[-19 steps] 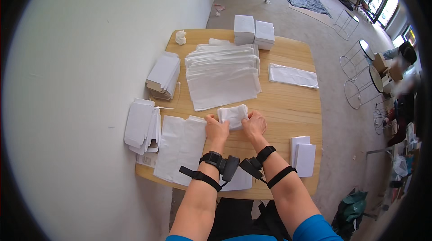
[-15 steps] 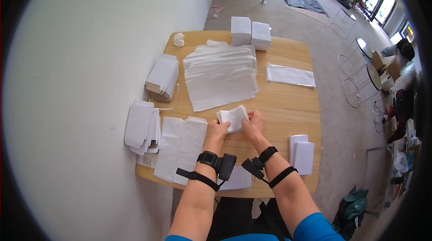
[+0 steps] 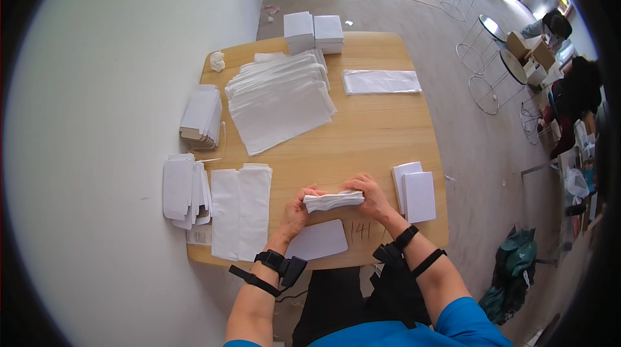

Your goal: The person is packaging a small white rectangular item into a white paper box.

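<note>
Left hand (image 3: 295, 215): head cam shows it pinching the left end of the folded white bundle (image 3: 333, 201)
Right hand (image 3: 372, 196): pinching the other end
Bundle spot: over the near half of the desk (image 3: 375, 140), roughly mid-width
Sheet pile (image 3: 278, 101): desk's far left
</note>
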